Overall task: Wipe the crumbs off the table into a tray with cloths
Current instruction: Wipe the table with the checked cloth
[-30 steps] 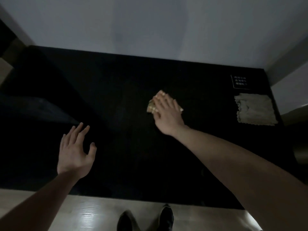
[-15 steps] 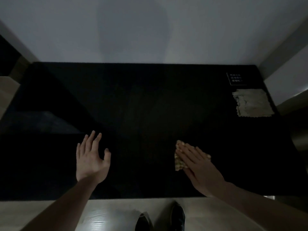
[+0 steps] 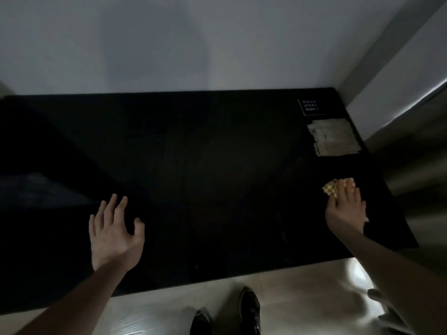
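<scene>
- The cloth (image 3: 329, 188) lay at the table's (image 3: 205, 165) 3 o'clock edge, under the right hand (image 3: 346, 209), fingers together, pressing it flat.
- It had swept there from centre via the near edge, probably mid-wipe.
- Left hand (image 3: 113, 234) hovered at 8 o'clock, fingers spread, empty.
- Spare cloth (image 3: 333, 136) sat at 2 o'clock.
- Label (image 3: 310, 107) unreadable; no tray or crumbs seen.

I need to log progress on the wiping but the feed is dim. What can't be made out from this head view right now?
- Crumbs: none can be made out on the black table; too dark and too small.
- Tray: not recognisable; a dim shape at the left edge stays unclear.
- Cloth under the right hand: mostly covered by the fingers.
- Label: text too small.
- Left hand: touching or hovering, cannot tell.
</scene>
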Demonstrator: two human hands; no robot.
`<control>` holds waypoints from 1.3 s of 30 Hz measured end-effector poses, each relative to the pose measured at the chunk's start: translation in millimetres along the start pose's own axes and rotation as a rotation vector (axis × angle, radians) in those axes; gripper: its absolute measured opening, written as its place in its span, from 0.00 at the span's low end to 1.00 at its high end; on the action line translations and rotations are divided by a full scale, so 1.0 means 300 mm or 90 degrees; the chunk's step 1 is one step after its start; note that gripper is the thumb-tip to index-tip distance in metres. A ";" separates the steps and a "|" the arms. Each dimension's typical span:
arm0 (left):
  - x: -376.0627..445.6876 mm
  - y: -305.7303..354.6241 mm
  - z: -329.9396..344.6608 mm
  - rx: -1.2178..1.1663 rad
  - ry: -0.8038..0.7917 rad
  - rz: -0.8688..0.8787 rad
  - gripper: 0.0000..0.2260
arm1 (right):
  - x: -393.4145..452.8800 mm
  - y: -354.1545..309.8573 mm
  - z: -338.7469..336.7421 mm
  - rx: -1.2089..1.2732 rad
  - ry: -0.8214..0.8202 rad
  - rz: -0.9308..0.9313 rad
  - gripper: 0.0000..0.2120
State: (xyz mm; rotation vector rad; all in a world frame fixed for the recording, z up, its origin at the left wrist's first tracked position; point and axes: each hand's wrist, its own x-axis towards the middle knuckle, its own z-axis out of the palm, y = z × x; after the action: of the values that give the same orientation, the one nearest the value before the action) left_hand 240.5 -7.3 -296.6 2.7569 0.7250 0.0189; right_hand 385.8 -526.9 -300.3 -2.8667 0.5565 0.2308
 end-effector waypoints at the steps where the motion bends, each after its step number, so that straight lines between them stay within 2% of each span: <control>1: -0.001 0.002 0.000 -0.002 0.000 -0.002 0.30 | -0.011 -0.033 0.006 -0.002 0.004 0.015 0.36; 3: -0.002 0.004 0.001 0.001 -0.002 -0.003 0.30 | -0.065 -0.110 0.037 -0.011 0.010 -0.020 0.36; 6: -0.003 0.005 -0.001 0.005 -0.006 -0.006 0.30 | -0.220 -0.249 0.106 -0.017 0.007 -0.168 0.32; 9: -0.004 0.005 -0.002 0.012 -0.011 -0.010 0.29 | -0.421 -0.421 0.170 0.026 -0.045 -0.315 0.28; 12: -0.002 0.009 -0.003 0.016 -0.018 -0.014 0.29 | -0.589 -0.544 0.211 0.045 -0.137 -0.453 0.28; 16: -0.002 0.006 -0.006 0.017 -0.028 -0.011 0.30 | -0.607 -0.513 0.175 0.022 -0.198 -0.527 0.27; 18: -0.001 0.003 -0.006 0.017 -0.033 -0.004 0.30 | -0.547 -0.439 0.161 0.005 -0.182 -0.538 0.28; 20: 0.000 0.002 -0.007 0.020 -0.039 0.000 0.31 | -0.468 -0.341 0.156 -0.017 -0.136 -0.501 0.29; 26: 0.002 0.006 -0.014 0.015 -0.049 -0.005 0.30 | -0.228 -0.040 0.065 0.021 -0.002 -0.275 0.27; 28: 0.002 0.007 -0.017 0.018 -0.055 -0.004 0.31 | -0.139 0.036 0.027 0.001 -0.013 -0.174 0.28; 32: 0.004 0.019 -0.020 0.025 -0.065 -0.008 0.32 | 0.003 0.163 -0.045 0.015 -0.006 0.024 0.36; 36: 0.011 0.025 -0.020 0.040 -0.088 -0.020 0.30 | 0.102 0.159 -0.049 0.030 -0.003 0.104 0.35; 39: 0.014 0.044 -0.013 0.040 -0.092 -0.045 0.31 | 0.133 0.037 -0.021 -0.005 -0.005 0.068 0.30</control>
State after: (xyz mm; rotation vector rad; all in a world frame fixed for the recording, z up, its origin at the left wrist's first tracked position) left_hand 250.1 -15.1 -289.3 2.7537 0.7955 -0.2189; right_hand 418.7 -552.5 -304.0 -2.8450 0.7101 0.2625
